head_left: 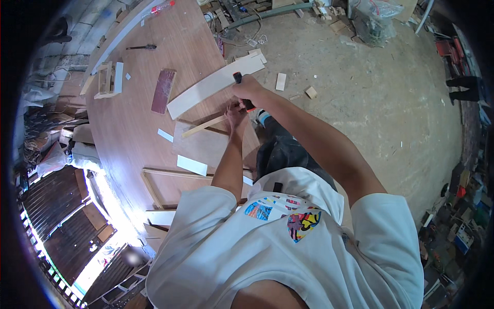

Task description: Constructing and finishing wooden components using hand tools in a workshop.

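At the table's right edge, my right hand (247, 88) is closed around a black-and-orange handled tool (237, 77). The handle's top and an orange-black lower part show; its working end is hidden, so its exact kind is unclear. Just below it, my left hand (235, 114) grips one end of a narrow wooden strip (203, 126) whose free end points left over the table. The two hands are close together, nearly touching. Beyond them lies a long pale board (213, 85), reaching past the table edge. Under the strip is a flat greyish panel (193, 147).
On the wooden table (131, 123) lie a dark red block (163, 91), white pieces (192, 165), a wooden frame (149, 188), a small wooden frame piece (107, 80) and a black tool (141, 47). Wood offcuts (311, 92) and a clear plastic bag (375, 23) are on the concrete floor.
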Motion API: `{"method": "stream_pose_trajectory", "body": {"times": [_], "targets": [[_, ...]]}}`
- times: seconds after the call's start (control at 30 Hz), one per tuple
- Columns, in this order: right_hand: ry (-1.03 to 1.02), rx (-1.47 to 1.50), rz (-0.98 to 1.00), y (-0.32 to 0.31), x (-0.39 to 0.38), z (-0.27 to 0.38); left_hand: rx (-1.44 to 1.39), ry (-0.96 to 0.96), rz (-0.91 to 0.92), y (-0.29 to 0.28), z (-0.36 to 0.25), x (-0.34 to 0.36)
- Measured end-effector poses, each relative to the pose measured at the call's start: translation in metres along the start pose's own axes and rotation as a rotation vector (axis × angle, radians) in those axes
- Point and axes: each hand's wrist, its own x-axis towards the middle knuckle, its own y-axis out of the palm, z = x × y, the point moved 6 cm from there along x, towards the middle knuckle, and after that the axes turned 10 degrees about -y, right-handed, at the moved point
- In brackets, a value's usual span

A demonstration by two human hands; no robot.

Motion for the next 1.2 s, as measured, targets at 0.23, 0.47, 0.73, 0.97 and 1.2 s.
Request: {"method": "stream_pose_trajectory", "body": {"times": [0.23, 0.47, 0.73, 0.97, 1.2], "targets": [[-0.026, 0.086, 0.058, 0.004, -0.025, 0.025, 0.058, -0.035, -0.081, -0.017, 0.019, -0.007], [0.026, 0.114, 0.155, 0.019, -0.033, 0.052, 0.085, -0.029, -0.081, -0.022, 0.014, -0.003], [0.006, 0.008, 0.034, 0.019, -0.029, 0.041, 0.025, -0.050, -0.066, -0.012, 0.022, 0.000], [-0.006, 0.109, 0.084, 0.013, -0.028, 0.037, 0.075, -0.030, -0.078, -0.016, 0.023, 0.000], [0.077, 0.052, 0.194, 0.020, -0.040, 0.051, 0.051, -0.013, -0.149, -0.023, 0.020, -0.007]]}}
